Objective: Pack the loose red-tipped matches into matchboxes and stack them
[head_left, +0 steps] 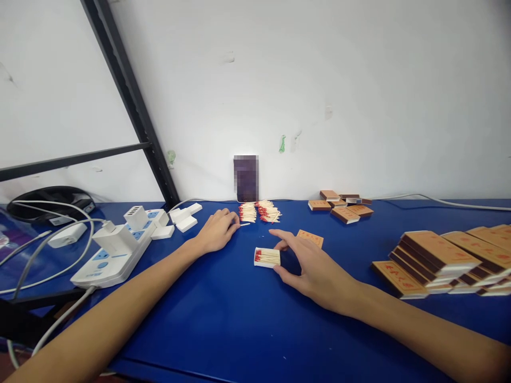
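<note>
My left hand point(219, 230) rests on the blue table with its fingers drawn together. A matchstick point(245, 224) sticks out to the right from its fingertips. My right hand point(309, 260) curves around the right end of a white matchbox tray point(267, 265), thumb at the near side and a finger at the far side, index finger raised. Red-headed matches lie inside the tray. Beyond the hands lie two piles of loose matches, a left pile point(248, 213) and a right pile point(270, 211). An orange matchbox cover point(313, 238) lies partly hidden behind my right hand.
Stacked matchboxes point(439, 252) stand at the right, and several more matchboxes point(345, 214) lie near the wall. At left are a white power strip point(120, 260) with cables, white blocks point(184, 221) and a black frame post point(136, 106). A dark, blurred object point(247, 183) leans on the wall.
</note>
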A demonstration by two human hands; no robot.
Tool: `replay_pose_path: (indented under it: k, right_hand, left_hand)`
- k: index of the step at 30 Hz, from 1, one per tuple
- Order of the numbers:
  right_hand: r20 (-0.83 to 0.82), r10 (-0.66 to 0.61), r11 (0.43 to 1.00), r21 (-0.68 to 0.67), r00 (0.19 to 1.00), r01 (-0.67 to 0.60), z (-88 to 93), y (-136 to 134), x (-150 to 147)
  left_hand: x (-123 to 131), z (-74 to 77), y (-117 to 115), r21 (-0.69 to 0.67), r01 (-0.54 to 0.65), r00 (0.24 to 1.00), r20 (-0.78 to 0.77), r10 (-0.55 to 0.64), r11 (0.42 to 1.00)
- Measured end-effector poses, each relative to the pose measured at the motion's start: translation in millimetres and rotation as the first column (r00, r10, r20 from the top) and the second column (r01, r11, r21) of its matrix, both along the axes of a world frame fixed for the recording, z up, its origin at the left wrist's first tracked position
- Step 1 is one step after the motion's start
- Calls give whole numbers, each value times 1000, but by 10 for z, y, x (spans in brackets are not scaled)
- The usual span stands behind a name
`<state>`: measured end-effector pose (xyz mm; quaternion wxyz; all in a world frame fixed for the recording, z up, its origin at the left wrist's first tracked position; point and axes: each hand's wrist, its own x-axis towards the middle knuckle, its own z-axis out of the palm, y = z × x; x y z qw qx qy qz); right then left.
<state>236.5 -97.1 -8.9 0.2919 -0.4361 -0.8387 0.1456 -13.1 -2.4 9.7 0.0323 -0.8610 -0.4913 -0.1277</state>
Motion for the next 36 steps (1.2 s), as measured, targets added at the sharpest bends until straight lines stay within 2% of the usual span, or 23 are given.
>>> replay_pose_path:
  k: [2,4,7,11,13,15,18,21,28,36]
  right_hand:
    - [0,0,1000,0,1000,0,4,-1,-1]
    - [1,-4,1000,0,1000,4,5,-1,-1]
    - [-3,-14,1000,-1,1000,14,-3,0,0]
    - [-15,-1,1000,13,1000,1,-18,4,7]
    - [-12,-1,1000,9,1000,1,-17,4,9]
    - [-8,-1,1000,3,1000,1,-11,3,8]
    - [-1,7,1000,3,1000,-7,-3,2,6]
    - [6,5,1000,11,1000,-5,-3,1,7]
    - [6,11,999,46,1000,-11,-10,4,5]
    - [15,15,1000,16,1000,-15,-13,6,6]
  left_hand:
    - [25,31,-37,-22,55,998,18,-54,998]
    - [87,91,-142,-33,159,984,83,-156,987]
    - [219,179,-364,-90,355,917,228,-328,931]
    - [329,185,-516,-175,420,889,278,-365,890]
    - [318,140,-467,-153,390,887,328,-326,908]
    - [268,79,-353,-70,299,897,360,-256,952]
    - [167,-15,-148,63,136,957,249,-148,989]
    - [108,-71,-11,71,46,983,174,-58,996]
    - [127,-87,39,16,-8,987,158,5,1000]
    - [101,-109,70,-7,42,991,129,-41,999]
